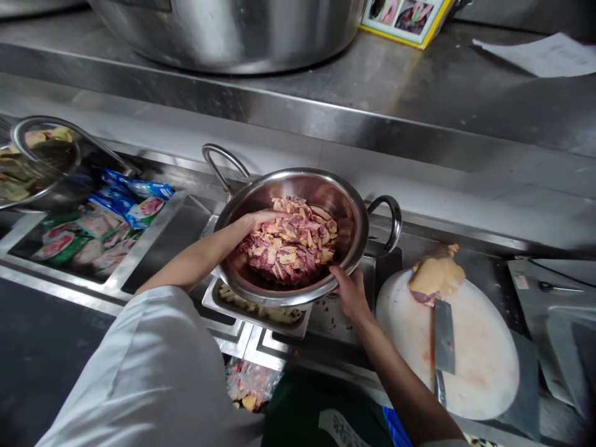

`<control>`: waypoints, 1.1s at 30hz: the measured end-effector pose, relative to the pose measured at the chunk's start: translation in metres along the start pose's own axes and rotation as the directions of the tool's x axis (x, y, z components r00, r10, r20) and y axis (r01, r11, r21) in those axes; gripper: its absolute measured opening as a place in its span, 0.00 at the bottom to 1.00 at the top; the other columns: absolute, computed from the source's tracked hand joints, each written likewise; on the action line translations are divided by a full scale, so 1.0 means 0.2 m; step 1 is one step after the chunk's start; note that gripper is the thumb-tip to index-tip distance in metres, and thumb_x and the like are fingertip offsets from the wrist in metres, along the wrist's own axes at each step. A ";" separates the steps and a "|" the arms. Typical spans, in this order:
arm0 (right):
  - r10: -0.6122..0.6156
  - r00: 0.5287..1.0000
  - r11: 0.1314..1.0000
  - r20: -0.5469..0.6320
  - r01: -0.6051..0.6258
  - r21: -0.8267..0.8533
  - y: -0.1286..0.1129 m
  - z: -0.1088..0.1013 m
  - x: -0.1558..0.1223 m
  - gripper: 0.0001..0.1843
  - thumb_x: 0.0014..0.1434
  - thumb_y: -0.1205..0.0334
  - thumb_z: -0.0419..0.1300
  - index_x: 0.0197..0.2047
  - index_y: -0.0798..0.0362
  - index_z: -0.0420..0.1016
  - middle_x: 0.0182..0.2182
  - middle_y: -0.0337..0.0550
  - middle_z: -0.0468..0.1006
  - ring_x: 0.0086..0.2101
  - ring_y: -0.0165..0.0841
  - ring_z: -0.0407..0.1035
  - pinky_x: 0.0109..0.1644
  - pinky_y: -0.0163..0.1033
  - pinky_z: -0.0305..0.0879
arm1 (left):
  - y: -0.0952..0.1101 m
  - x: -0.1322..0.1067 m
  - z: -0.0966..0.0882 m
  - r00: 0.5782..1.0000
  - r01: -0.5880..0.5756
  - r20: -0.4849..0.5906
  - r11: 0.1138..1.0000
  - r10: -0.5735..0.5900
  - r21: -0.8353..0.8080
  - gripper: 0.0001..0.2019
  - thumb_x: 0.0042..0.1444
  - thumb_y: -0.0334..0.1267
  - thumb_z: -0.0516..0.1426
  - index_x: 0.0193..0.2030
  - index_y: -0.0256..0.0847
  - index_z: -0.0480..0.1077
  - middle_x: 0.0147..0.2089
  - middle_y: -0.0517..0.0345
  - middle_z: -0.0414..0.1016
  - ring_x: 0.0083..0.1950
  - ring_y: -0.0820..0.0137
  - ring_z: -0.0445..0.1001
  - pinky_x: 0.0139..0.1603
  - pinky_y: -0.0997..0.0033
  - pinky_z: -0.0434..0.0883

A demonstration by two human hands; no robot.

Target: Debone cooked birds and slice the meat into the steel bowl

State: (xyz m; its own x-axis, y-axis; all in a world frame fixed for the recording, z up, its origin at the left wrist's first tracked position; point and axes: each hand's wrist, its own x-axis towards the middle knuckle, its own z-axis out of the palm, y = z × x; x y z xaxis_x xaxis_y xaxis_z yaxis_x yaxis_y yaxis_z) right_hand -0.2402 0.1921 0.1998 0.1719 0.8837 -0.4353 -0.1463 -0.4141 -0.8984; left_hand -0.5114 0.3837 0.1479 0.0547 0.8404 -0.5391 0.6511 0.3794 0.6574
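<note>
A wide steel bowl [292, 297] holds a heap of sliced raw meat [298, 242] with yellowish fat or skin. My left hand [266, 219] reaches over the bowl's left side into the heap, and its fingers are buried in the slices. At the bowl's near right edge, my right hand [350, 292] grips the rim, thumb on top. Below the bowl sits a steel tray [254, 318] of pale cut pieces, partly covered by it. Right of my right hand lies a round white cutting board [484, 347] bearing a cleaver [444, 335] and a raw poultry piece [436, 276].
A steel shelf [298, 105] with a large pot [223, 31] runs above the counter. To the left, a sink compartment holds packaged meat [93, 239] and blue packets [128, 195]. A handled strainer or pan [28, 202] stands at far left. A plastic bag [254, 382] lies below.
</note>
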 end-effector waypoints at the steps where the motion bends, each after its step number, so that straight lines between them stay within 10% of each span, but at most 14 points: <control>1: -0.001 1.000 1.000 -0.003 0.001 0.007 0.00 0.00 0.00 0.16 0.44 0.50 0.67 0.24 0.50 0.68 0.18 0.34 0.68 0.21 0.29 0.61 0.23 0.35 0.58 | 0.01 -0.02 0.01 0.999 0.009 0.051 0.999 -0.006 -0.041 0.33 0.42 0.63 0.68 0.47 0.39 0.79 0.40 0.44 0.84 0.41 0.55 0.83 0.40 0.60 0.79; 5: -0.022 0.999 0.999 -0.040 0.024 0.047 0.00 0.00 0.01 0.15 0.43 0.52 0.66 0.22 0.49 0.65 0.16 0.31 0.63 0.19 0.26 0.54 0.21 0.34 0.52 | 0.06 -0.16 0.03 0.985 -0.063 0.150 0.985 0.087 -0.159 0.34 0.34 0.54 0.73 0.47 0.38 0.79 0.40 0.49 0.84 0.43 0.57 0.82 0.42 0.64 0.79; 13: 0.016 0.999 0.998 -0.045 -0.014 0.054 -0.03 0.02 0.01 0.15 0.41 0.52 0.66 0.23 0.48 0.64 0.16 0.30 0.62 0.18 0.26 0.53 0.20 0.34 0.49 | 0.09 -0.57 0.11 0.852 -0.491 0.283 0.860 0.440 0.140 0.18 0.43 0.50 0.69 0.38 0.41 0.79 0.34 0.61 0.82 0.41 0.64 0.80 0.42 0.74 0.72; 19: 0.056 0.997 0.994 -0.056 -0.050 0.097 -0.03 0.01 0.01 0.18 0.40 0.52 0.68 0.24 0.48 0.63 0.15 0.29 0.62 0.17 0.25 0.54 0.20 0.34 0.50 | 0.06 -0.76 0.21 0.813 -0.304 0.479 0.943 0.331 -0.135 0.21 0.50 0.55 0.65 0.42 0.40 0.78 0.35 0.55 0.81 0.28 0.71 0.77 0.29 0.75 0.70; 25: 0.096 0.994 0.991 -0.051 -0.090 0.099 -0.01 0.00 0.03 0.19 0.39 0.49 0.70 0.24 0.50 0.66 0.17 0.32 0.68 0.19 0.27 0.60 0.21 0.33 0.55 | 0.17 -0.76 0.01 0.882 -0.350 0.240 0.904 0.406 -0.244 0.23 0.51 0.59 0.65 0.42 0.39 0.77 0.37 0.53 0.82 0.38 0.65 0.81 0.36 0.69 0.78; 33: 0.102 0.995 0.992 -0.008 -0.101 0.076 -0.01 -0.03 0.04 0.21 0.39 0.46 0.71 0.28 0.50 0.70 0.20 0.33 0.73 0.20 0.29 0.65 0.23 0.34 0.62 | 0.23 -0.47 -0.13 0.959 -0.283 -0.033 0.954 0.281 -0.102 0.25 0.57 0.62 0.61 0.37 0.38 0.77 0.31 0.52 0.78 0.34 0.66 0.79 0.35 0.68 0.78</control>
State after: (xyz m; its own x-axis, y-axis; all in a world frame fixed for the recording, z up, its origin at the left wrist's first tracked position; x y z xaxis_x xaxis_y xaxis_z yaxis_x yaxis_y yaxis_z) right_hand -0.2334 0.1984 0.1983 0.1643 0.8352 -0.5248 -0.2369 -0.4830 -0.8429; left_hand -0.5065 0.3322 0.2432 0.2105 0.9256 -0.3147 0.5279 0.1633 0.8334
